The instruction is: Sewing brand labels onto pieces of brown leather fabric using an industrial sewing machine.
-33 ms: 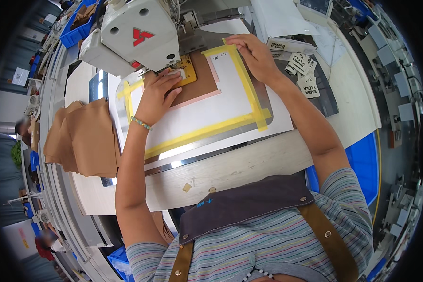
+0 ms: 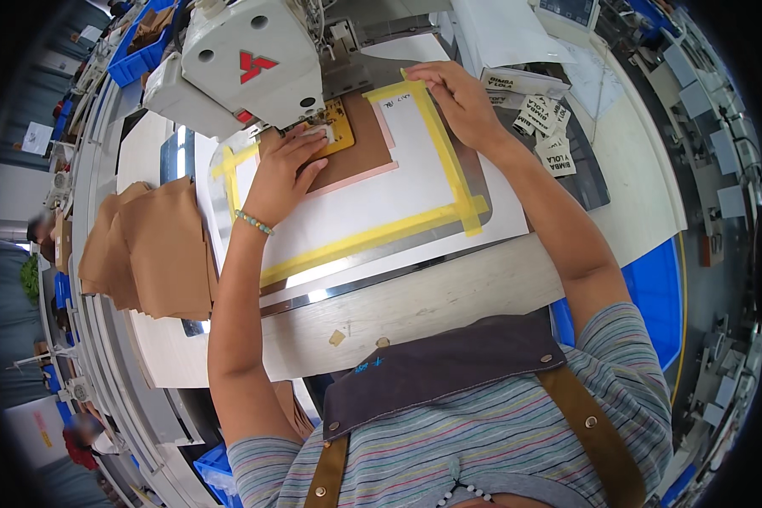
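My left hand (image 2: 281, 173) lies with fingers stretched out over a brown panel (image 2: 351, 166), just under the head of a white sewing machine (image 2: 241, 68). Its fingertips touch the edge of a small white piece beside a yellow plate (image 2: 342, 127) with a cut-out. Pink strips border the panel, which rests on a white sheet (image 2: 423, 173) framed with yellow tape (image 2: 364, 222). At the upper right corner of that frame, my right hand (image 2: 467, 106) rests its extended fingertips on the tape. I see nothing held in it. The needle area is partly hidden.
Brown pieces (image 2: 165, 245) are stacked left of the sheet. Printed labels (image 2: 550, 135) lie at the right, in front of a small box (image 2: 525, 82). A blue bin (image 2: 659, 296) stands below the table's right edge, and another blue bin (image 2: 140, 42) sits at the upper left.
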